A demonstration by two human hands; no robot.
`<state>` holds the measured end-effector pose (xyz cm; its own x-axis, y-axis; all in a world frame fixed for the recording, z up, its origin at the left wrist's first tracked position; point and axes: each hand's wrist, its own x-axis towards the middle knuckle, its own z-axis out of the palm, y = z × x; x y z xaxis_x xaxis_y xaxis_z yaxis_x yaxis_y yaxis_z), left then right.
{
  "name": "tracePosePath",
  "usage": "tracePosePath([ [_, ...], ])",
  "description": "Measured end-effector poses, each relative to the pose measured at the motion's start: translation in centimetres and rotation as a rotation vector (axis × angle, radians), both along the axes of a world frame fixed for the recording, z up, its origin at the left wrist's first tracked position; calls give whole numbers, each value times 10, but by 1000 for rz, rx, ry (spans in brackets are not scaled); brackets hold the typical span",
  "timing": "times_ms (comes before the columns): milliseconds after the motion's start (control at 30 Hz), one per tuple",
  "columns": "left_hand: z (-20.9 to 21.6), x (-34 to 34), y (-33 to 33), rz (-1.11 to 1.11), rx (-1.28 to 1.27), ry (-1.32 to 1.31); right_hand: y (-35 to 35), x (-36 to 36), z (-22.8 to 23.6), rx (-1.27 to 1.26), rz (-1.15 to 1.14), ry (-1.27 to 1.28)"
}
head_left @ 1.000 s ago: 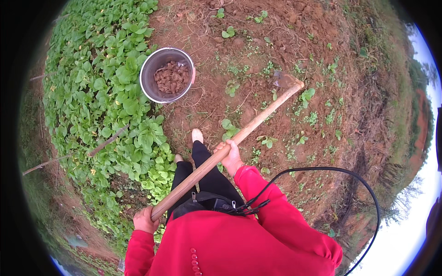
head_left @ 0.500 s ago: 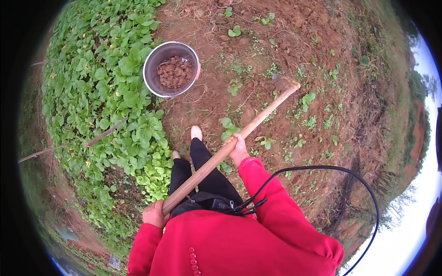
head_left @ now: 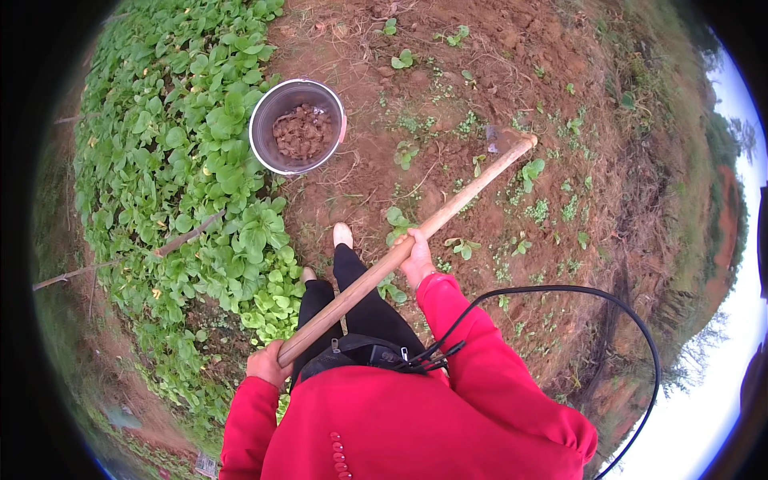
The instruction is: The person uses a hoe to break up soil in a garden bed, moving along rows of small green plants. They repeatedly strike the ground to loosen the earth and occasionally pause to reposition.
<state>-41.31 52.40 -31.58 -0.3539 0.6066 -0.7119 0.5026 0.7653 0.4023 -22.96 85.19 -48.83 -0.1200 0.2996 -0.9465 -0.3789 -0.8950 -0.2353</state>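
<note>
A hoe with a long wooden handle slants across my front, from my waist at the left up to the far right. My left hand is closed round the butt end of the handle. Farther along, my right hand wraps round its middle. The hoe's metal blade is at the far end, over reddish soil among small seedlings; whether it touches the ground I cannot tell. A leafy seedling grows just below the hoe head.
A bucket partly filled with brown clods stands ahead of my feet, beside a dense bed of green leafy plants on the left. Sticks lie over that bed. A black cable loops at my right. Dry grass borders the plot.
The hoe head has shifted slightly to the right and farther out, and more of its blade shows. Both hands keep their hold on the handle.
</note>
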Motion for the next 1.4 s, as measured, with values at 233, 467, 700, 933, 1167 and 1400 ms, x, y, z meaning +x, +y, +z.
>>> tracePosePath([
  [233, -32, 3, 32, -101, 70, -39, 30, 43, 7, 91, -107, -74],
  [467, -17, -7, 67, -153, 24, -83, 19, 67, -25, 90, -192, -158],
  [700, -1, -30, 49, -212, -53, -59, -45, 71, -45, -74, -292, -101],
  [933, -14, -37, 62, -294, 21, -10, -43, 83, -42, -80, -377, -94],
  [1167, -24, -38, 78, -370, 25, -23, -28, 93, -41, -60, -406, -96],
  [1400, -6, -59, 78, -368, 31, 21, -35, 74, -18, -63, -434, -62],
])
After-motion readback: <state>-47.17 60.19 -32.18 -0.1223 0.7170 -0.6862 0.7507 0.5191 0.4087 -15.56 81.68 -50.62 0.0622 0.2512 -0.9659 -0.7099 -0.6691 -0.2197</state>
